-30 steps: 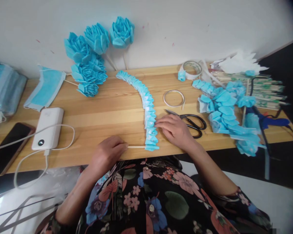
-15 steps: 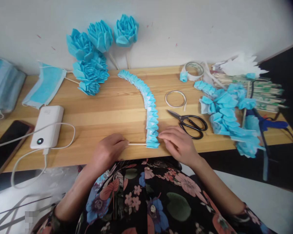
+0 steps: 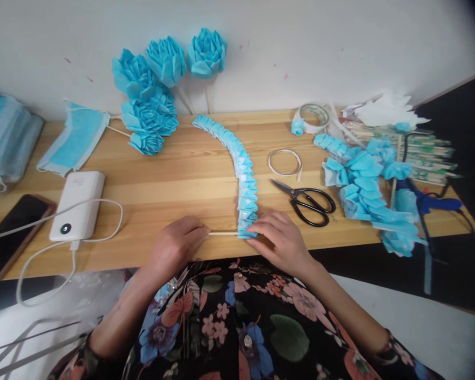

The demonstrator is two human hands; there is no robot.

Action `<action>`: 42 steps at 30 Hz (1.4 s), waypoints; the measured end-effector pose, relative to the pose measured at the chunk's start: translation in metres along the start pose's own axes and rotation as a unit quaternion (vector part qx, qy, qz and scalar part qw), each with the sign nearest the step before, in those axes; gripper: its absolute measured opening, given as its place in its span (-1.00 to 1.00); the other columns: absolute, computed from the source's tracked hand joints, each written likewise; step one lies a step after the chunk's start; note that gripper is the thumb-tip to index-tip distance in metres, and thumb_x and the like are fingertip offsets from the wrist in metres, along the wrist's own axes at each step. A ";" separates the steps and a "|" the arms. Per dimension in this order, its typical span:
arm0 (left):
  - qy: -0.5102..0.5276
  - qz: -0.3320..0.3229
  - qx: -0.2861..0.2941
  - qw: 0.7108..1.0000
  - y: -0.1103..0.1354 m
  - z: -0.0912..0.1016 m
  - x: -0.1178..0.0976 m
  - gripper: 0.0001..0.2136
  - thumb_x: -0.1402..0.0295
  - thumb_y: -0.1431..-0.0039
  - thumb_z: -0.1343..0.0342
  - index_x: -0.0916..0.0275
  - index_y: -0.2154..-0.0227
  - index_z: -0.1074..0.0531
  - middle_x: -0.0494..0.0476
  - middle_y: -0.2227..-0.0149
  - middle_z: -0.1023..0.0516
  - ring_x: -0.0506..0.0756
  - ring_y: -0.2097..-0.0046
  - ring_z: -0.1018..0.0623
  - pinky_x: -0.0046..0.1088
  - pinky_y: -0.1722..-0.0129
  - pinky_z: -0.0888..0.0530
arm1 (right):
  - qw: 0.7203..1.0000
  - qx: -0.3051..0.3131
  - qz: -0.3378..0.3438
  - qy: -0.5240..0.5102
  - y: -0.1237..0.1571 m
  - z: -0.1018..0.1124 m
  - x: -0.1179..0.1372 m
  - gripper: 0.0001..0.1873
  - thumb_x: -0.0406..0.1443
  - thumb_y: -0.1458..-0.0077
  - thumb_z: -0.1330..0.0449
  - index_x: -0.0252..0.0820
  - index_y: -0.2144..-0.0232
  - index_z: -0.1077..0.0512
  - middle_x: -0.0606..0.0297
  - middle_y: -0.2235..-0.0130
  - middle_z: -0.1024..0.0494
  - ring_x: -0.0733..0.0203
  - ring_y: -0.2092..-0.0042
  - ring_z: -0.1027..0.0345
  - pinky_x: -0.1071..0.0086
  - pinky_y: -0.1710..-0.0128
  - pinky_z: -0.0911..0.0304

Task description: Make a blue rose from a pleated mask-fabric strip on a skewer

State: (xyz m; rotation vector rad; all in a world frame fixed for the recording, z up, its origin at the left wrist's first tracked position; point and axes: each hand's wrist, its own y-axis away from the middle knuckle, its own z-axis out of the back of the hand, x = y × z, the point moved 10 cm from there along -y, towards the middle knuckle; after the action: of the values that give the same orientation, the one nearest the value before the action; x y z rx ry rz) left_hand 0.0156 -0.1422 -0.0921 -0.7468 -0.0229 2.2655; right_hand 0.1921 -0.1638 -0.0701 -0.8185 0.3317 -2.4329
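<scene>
A long strip of folded blue petals [image 3: 244, 174] curves across the table from the back edge toward me. Its near end lies over the tip of a thin wooden stick [image 3: 222, 233]. My left hand [image 3: 180, 240] is closed around the other end of that stick. At the strip's near end, my right hand [image 3: 281, 240] has its fingers and thumb around the last fold and grips it. To the right of the strip lie black-handled scissors [image 3: 304, 200] and a small ring of narrow tape [image 3: 285, 161].
Finished blue flowers [image 3: 166, 60] on sticks lean at the back. On the left are a face mask [image 3: 77, 140], a white power bank [image 3: 79, 206] with a cable and a phone [image 3: 18, 232]. More petal strips [image 3: 364, 184], a tape roll [image 3: 314, 117] and a blue-handled tool [image 3: 439, 204] lie right.
My right hand has moved left onto the strip's near end and its fingers have closed on it. My left hand stays on the stick. The view has shifted slightly.
</scene>
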 end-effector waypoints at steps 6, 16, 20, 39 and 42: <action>-0.027 -0.017 -0.035 0.999 0.000 0.005 -0.006 -0.85 0.36 -0.34 -0.04 0.24 0.13 -0.46 0.21 0.21 -0.56 0.12 0.19 -0.52 -0.35 0.19 -0.46 | 1.000 -0.002 -0.022 0.013 -0.005 -0.008 -0.003 -0.96 -0.32 -0.23 -0.21 -0.13 0.24 -0.43 0.27 0.32 -0.58 0.17 0.26 -0.37 0.26 0.21 -0.24; -0.029 -0.018 -0.043 0.998 0.003 0.001 -0.002 -0.84 0.45 -0.32 0.00 0.24 0.24 -0.50 0.19 0.25 -0.56 0.10 0.22 -0.51 -0.35 0.21 -0.45 | 0.986 -0.075 -0.128 -0.075 -0.001 0.018 -0.030 -0.89 -0.32 -0.28 -0.11 -0.10 0.20 -0.45 0.27 0.31 -0.57 0.17 0.27 -0.40 0.26 0.23 -0.29; -0.023 -0.019 -0.045 0.999 0.003 0.002 0.001 -0.85 0.47 -0.31 -0.02 0.24 0.24 -0.50 0.19 0.24 -0.55 0.10 0.21 -0.50 -0.38 0.21 -0.44 | 0.981 -0.101 -0.153 -0.065 0.008 0.025 -0.042 -0.87 -0.31 -0.29 -0.09 -0.09 0.20 -0.46 0.25 0.31 -0.57 0.15 0.26 -0.42 0.25 0.23 -0.31; -0.010 0.028 -0.001 1.000 -0.006 0.003 0.017 -0.79 0.33 -0.36 0.03 0.22 0.23 -0.51 0.16 0.23 -0.55 0.09 0.21 -0.50 -0.38 0.18 -0.44 | 0.982 -0.104 -0.136 -0.076 0.010 0.023 -0.042 -0.83 -0.36 -0.28 -0.09 -0.12 0.22 -0.48 0.27 0.29 -0.60 0.18 0.24 -0.44 0.27 0.19 -0.32; -0.004 0.053 0.028 0.998 -0.013 0.001 0.022 -0.74 0.29 -0.38 0.08 0.22 0.24 -0.52 0.15 0.24 -0.54 0.09 0.19 -0.49 -0.37 0.16 -0.44 | 0.982 -0.104 -0.136 -0.081 0.009 0.023 -0.042 -0.83 -0.36 -0.28 -0.08 -0.12 0.23 -0.49 0.26 0.28 -0.60 0.18 0.24 -0.43 0.26 0.19 -0.31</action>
State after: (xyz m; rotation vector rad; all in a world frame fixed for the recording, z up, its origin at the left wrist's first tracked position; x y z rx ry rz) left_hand 0.0111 -0.1179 -0.0996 -0.7241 0.0790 2.3600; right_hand 0.2383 -0.1489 -0.0760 -1.2178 0.4424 -2.5880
